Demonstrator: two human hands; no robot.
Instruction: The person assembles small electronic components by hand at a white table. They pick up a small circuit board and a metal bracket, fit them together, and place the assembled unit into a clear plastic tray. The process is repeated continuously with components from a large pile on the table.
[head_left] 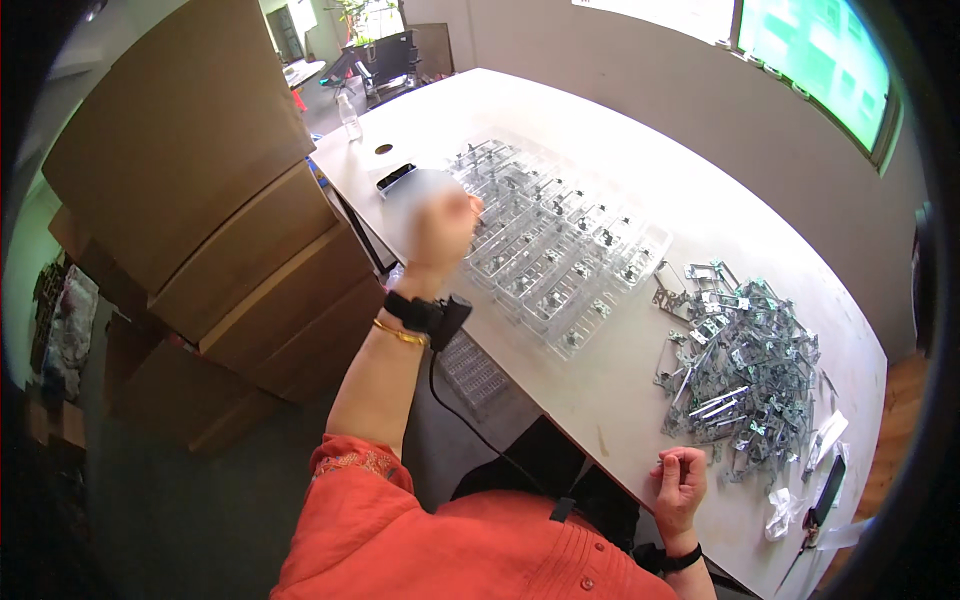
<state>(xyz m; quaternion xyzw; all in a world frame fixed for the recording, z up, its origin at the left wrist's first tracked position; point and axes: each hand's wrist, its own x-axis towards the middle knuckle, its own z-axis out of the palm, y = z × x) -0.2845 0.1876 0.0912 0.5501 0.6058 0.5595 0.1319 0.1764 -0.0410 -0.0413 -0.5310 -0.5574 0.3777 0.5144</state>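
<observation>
My left hand is raised near the left end of the clear plastic trays. Its fingers are smeared, so I cannot tell whether they hold anything. A black strap with a small box and a gold bracelet circle that wrist. My right hand is at the table's front edge, its fingers curled together; whatever may be in them is too small to name. Beside it, to the upper right, lies a large heap of small metal brackets. Similar metal pieces sit in the trays' compartments.
The white table curves away to the back. A phone-like dark object and a clear bottle are at its far left. Stacked cardboard boxes rise on the left. Crumpled white plastic and a black-handled tool lie at the right.
</observation>
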